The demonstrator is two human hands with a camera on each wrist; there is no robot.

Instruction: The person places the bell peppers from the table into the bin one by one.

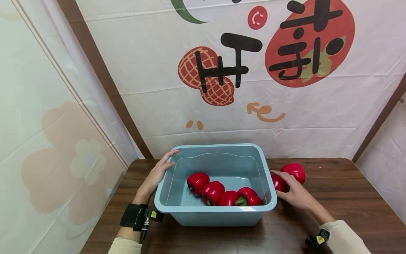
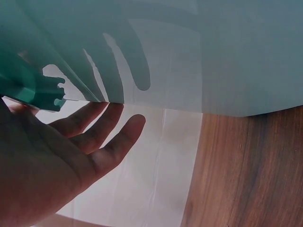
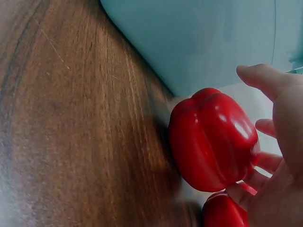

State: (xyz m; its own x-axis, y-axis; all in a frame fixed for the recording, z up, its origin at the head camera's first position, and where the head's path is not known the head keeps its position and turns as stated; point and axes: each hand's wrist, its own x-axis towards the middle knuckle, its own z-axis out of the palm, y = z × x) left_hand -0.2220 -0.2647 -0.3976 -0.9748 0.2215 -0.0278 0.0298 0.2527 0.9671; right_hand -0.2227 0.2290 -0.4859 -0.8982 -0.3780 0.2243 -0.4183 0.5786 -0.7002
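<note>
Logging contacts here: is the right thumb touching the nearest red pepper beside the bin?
Apart. The right wrist view shows it: the right thumb extends clear of the red pepper, with a visible gap between them.

A pale-blue basin (image 1: 219, 216) stands upright toward the tabletop's (image 1: 345, 197) back edge, the left hand (image 1: 158, 174) holding its rim by the back-left corner. Inside, four glossy red bell peppers (image 1: 213, 193) lie in a slanting row — from left of the middle to the front-right corner — three showing green stems. Beside the basin's right wall, the right hand (image 1: 295, 193) touches a fifth pepper (image 1: 277, 183); a sixth pepper (image 1: 295, 171) lies beyond, nearer the back edge.
</note>
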